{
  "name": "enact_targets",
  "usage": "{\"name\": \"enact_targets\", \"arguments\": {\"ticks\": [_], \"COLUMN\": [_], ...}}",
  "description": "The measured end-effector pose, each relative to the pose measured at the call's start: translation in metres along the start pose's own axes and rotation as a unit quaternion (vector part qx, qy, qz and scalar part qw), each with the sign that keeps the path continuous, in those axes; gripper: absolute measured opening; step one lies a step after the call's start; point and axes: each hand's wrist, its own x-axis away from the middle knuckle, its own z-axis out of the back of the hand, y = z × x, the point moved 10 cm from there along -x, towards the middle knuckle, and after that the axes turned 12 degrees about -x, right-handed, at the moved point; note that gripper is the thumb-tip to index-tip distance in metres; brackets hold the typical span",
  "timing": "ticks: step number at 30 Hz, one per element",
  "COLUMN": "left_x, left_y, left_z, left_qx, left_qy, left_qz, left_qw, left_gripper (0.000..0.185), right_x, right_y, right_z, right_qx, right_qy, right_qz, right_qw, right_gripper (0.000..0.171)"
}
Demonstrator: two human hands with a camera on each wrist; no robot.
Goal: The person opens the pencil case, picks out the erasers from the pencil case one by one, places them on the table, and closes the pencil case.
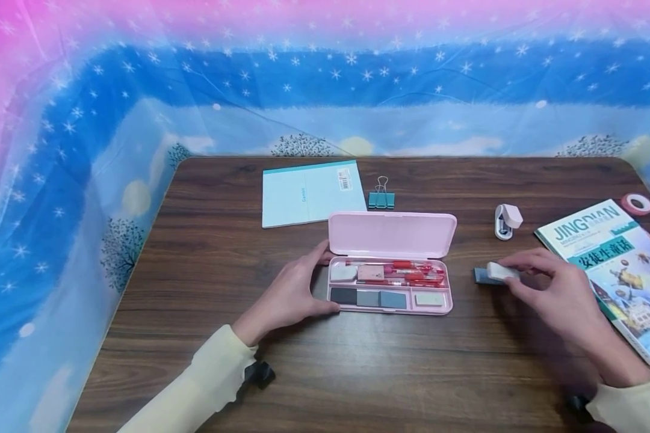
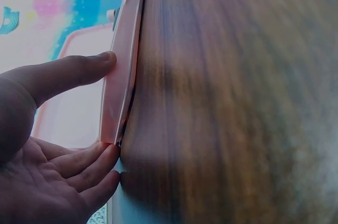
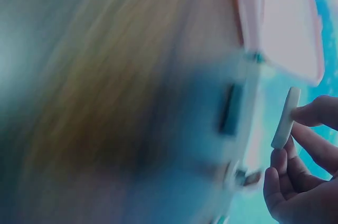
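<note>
A pink pencil case [image 1: 390, 311] lies with its lid raised on the table. It holds red pens [image 1: 411, 273], a white eraser [image 1: 343, 273], a pink eraser [image 1: 371, 273], dark and grey blocks [image 1: 368, 297] and a small pale eraser [image 1: 429, 299]. My left hand [image 1: 289, 288] grips its left end, thumb on the front wall [image 2: 119, 76] and fingers at the end. Right of the case, my right hand [image 1: 558, 291] pinches a white eraser [image 3: 288, 118] between thumb and fingers. In the head view, this eraser overlaps a blue-grey block [image 1: 482, 276] on the table.
A light blue notebook [image 1: 309, 195] and a teal binder clip [image 1: 381, 199] lie behind the case. Farther right are a small white-and-pink device [image 1: 506, 221], a book [image 1: 617, 270] and a roll of tape [image 1: 637, 204]. A patterned cloth [image 1: 325, 78] hangs round the table.
</note>
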Motion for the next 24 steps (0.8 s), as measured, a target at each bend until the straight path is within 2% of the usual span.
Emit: {"name": "enact_targets", "arguments": {"ticks": [4, 9, 16, 24], "left_x": [0.000, 0.000, 0.000, 0.000], "left_y": [0.000, 0.001, 0.001, 0.001], "left_z": [-0.001, 0.000, 0.000, 0.000], "left_qx": [0.001, 0.001, 0.003, 0.003], "left_qy": [-0.005, -0.003, -0.001, -0.002], "left_qz": [0.002, -0.001, -0.005, 0.003], "left_qw": [1.0000, 1.0000, 1.0000, 1.0000], "left_gripper": [0.114, 0.114, 0.114, 0.115], "right_x": [0.003, 0.002, -0.002, -0.004], "right_y": [0.025, 0.040, 0.049, 0.048], "right_z": [0.011, 0.015, 0.012, 0.007], "right_qx": [0.006, 0.017, 0.044, 0.065], "right_qy": [0.008, 0.008, 0.002, -0.001], "right_qz": [-0.020, -0.019, -0.023, -0.018], "right_qw": [1.000, 1.000, 0.999, 0.998], "right_gripper": [0.023, 0.024, 0.024, 0.023]}}
